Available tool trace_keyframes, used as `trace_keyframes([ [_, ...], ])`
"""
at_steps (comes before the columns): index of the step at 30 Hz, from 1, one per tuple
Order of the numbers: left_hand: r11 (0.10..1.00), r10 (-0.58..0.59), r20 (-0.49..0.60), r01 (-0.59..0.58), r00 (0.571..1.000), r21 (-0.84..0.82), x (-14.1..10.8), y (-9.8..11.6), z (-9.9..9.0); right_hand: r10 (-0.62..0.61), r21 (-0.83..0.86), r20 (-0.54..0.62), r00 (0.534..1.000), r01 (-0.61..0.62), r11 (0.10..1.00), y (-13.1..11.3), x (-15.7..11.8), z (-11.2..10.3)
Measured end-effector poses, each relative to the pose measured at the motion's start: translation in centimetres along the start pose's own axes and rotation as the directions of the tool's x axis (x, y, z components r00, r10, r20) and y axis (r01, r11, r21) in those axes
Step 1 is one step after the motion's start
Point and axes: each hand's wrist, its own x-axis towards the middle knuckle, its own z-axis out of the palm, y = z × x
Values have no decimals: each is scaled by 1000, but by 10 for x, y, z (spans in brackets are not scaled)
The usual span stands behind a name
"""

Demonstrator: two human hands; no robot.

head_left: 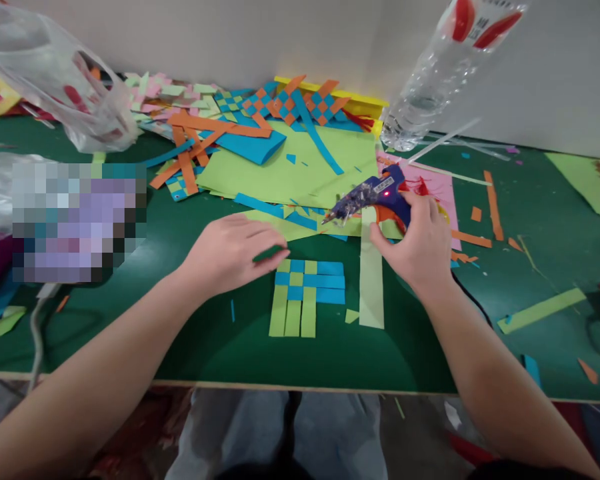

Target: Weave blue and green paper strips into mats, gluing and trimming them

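Note:
A blue glue gun (380, 193) with an orange trigger and a small red light is gripped in my right hand (420, 237), its tip pointing left. Below and between the hands, a woven piece of blue and green paper strips (296, 287) lies flat, with loose green ends toward me and blue ends to the right. My left hand (235, 253) hovers at its upper left, thumb and fingertips close together; whether anything is between them is too small to tell. A pale green strip (371, 287) lies to the right of the weave.
Green sheets (290, 163), orange strips (230, 127) and finished weaves (280, 103) lie at the back. A plastic bottle (430, 87) stands back right, a plastic bag (90, 100) back left. A blurred purple object (90, 227) with a cable is at left.

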Motion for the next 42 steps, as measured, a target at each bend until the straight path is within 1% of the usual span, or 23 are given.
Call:
trace_keyframes([
  [2,994,101,1,-100,995,-37,2,8,4,19,-40,-9,1000,-19,999,4,1,1],
  [4,983,163,-10,-163,987,-80,4,15,8,44,-58,-9,999,-44,997,6,2,2],
  [7,972,191,17,-187,981,-145,8,26,9,65,-45,-3,998,-65,997,9,3,3],
  [10,963,242,71,-231,968,-143,12,36,8,84,-31,7,996,-84,996,10,4,4],
  [16,928,373,188,-362,909,-90,24,51,13,81,-40,10,997,-81,996,13,5,5],
  [19,921,389,238,-381,890,-82,29,55,15,50,-46,-15,999,-51,998,14,4,6],
  [22,917,399,266,-384,877,-111,33,56,14,-1,-31,-66,998,-1,1000,14,4,6],
  [26,909,416,243,-393,876,-139,33,55,13,-32,-16,-105,994,30,999,16,4,5],
  [30,906,421,199,-398,885,-147,33,52,14,-17,-2,-135,991,17,1000,20,5,4],
  [35,894,441,161,-416,883,-168,33,44,12,-24,3,-170,985,25,1000,25,7,5],
  [39,892,444,96,-430,891,-142,31,38,-1,-22,32,-175,984,28,999,30,7,9],
  [42,908,412,71,-403,908,-117,25,32,-14,-28,70,-170,985,41,997,32,7,11],
])
